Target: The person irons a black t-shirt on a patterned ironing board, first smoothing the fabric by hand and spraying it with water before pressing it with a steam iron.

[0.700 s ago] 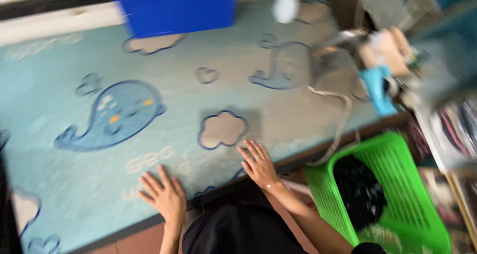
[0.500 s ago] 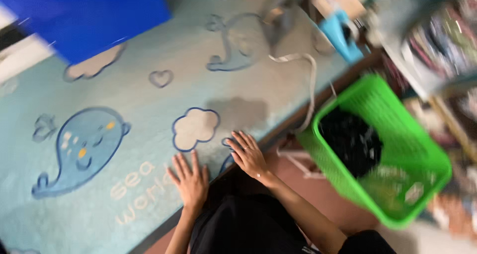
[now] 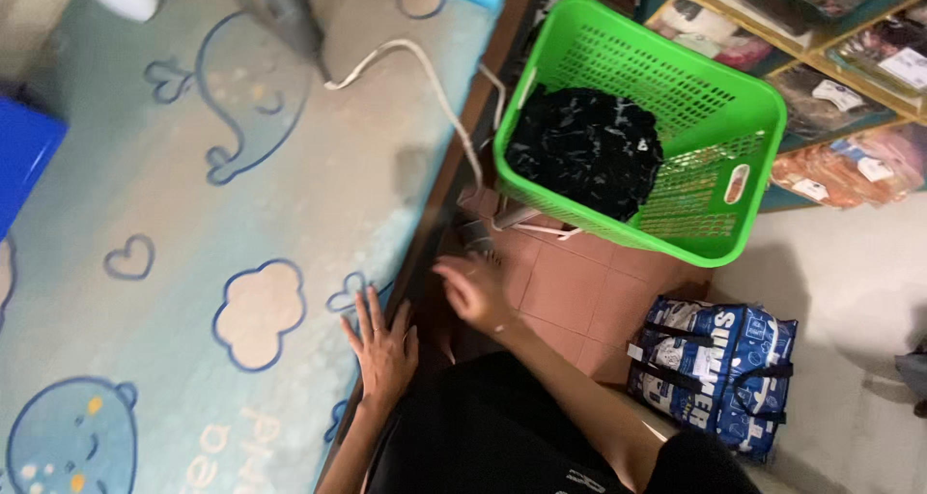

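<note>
The left hand (image 3: pixel 384 349) lies flat, grip open and empty, on the soft printed counter (image 3: pixel 290 195); the right hand (image 3: pixel 473 291), grip loose and empty, hovers near the green plastic lattice basket (image 3: pixel 715 117).

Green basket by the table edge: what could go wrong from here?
The right hand reaches off the table edge toward the green basket. The white cord hangs across that gap and could snag the wrist, possibly dragging the iron. The basket looks tilted, so the dark clothes may spill.
</note>
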